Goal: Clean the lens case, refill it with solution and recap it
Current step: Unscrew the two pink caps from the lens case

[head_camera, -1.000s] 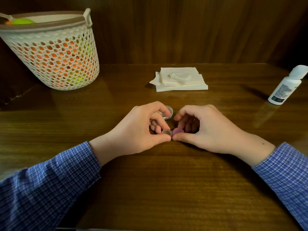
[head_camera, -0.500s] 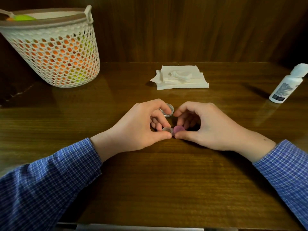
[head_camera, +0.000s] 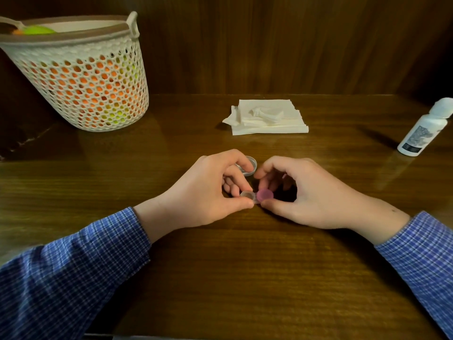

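Note:
A small lens case [head_camera: 248, 195] lies on the wooden table [head_camera: 220, 278] between my hands, its left well clear and uncapped. A pink cap [head_camera: 265, 194] sits on its right well. My left hand [head_camera: 208, 192] pinches the case's left end between thumb and fingers. My right hand [head_camera: 301, 190] curls its thumb and fingers round the pink cap. A loose clear cap [head_camera: 250, 163] lies on the table just behind my left fingers. The white solution bottle [head_camera: 422, 130] stands capped at the far right.
A stack of white tissues [head_camera: 268, 119] lies at the back middle of the table. A white perforated basket [head_camera: 83, 77] holding orange and green things stands at the back left. A dark wooden wall rises behind the table.
Both hands stay on the case in nearly the same place; the pink cap shows a little more between my right fingers. The view has shifted slightly.

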### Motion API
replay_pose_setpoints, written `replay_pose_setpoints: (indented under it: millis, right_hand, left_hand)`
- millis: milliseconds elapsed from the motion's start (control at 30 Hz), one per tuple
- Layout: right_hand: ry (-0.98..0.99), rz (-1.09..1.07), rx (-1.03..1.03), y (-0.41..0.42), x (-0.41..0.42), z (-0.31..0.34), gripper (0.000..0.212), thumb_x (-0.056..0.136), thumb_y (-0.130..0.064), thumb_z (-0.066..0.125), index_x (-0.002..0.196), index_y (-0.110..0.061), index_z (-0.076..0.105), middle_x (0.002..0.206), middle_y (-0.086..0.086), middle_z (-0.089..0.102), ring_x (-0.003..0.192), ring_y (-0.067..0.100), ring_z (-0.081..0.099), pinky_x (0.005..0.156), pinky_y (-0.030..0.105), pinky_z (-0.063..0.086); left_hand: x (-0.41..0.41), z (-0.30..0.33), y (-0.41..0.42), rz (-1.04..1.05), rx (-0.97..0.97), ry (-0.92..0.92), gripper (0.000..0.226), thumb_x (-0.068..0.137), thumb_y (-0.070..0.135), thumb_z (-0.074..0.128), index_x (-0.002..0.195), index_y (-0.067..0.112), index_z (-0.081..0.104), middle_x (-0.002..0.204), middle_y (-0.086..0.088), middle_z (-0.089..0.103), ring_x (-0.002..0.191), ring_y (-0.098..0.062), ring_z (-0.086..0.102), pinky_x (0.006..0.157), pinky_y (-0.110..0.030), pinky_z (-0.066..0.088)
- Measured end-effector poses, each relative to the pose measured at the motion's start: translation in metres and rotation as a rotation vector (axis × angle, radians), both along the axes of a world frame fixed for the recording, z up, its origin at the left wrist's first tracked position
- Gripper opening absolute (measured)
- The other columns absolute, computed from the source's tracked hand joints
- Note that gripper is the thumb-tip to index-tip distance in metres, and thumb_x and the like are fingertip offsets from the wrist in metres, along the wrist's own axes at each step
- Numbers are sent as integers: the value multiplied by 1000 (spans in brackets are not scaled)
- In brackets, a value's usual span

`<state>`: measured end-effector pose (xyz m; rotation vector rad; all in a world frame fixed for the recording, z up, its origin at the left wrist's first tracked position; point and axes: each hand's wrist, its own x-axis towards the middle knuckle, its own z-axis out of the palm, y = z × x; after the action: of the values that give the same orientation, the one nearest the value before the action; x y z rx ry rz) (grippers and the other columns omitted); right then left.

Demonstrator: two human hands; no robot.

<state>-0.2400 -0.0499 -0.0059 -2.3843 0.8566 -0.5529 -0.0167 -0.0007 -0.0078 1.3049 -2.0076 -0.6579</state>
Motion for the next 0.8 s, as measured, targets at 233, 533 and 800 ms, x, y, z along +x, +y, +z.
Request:
replay_pose_setpoints:
  millis: [233, 533, 800]
  right_hand:
    - [2, -21, -41, 1, 1, 0, 42, 79, -42, 84, 115, -36, 63, 98, -20, 67, 97, -3, 64, 79, 10, 51]
    - [-7, 35, 7, 1, 1, 1, 37, 85, -21, 80, 116, -31, 63, 98, -18, 70, 94, 4, 68, 80, 20, 56]
    - [7, 8, -16, 1, 1, -1, 36, 84, -34, 81, 115, -35, 62, 95, -19, 70, 92, 1, 67, 77, 17, 55]
  left_hand:
    - [1, 0, 1, -2, -12, -4, 50, 81, 20, 87, 124, 16, 62, 90, 9, 77, 80, -9, 74, 77, -28, 61]
    - [1, 1, 1, -2, -3, -7, 52, 80, 20, 88, 125, 17, 62, 91, 8, 77, 81, -10, 74, 76, -26, 61]
    - [0, 1, 1, -3, 0, -3, 51, 80, 20, 88, 125, 16, 62, 91, 7, 78, 80, -11, 74, 76, -26, 61]
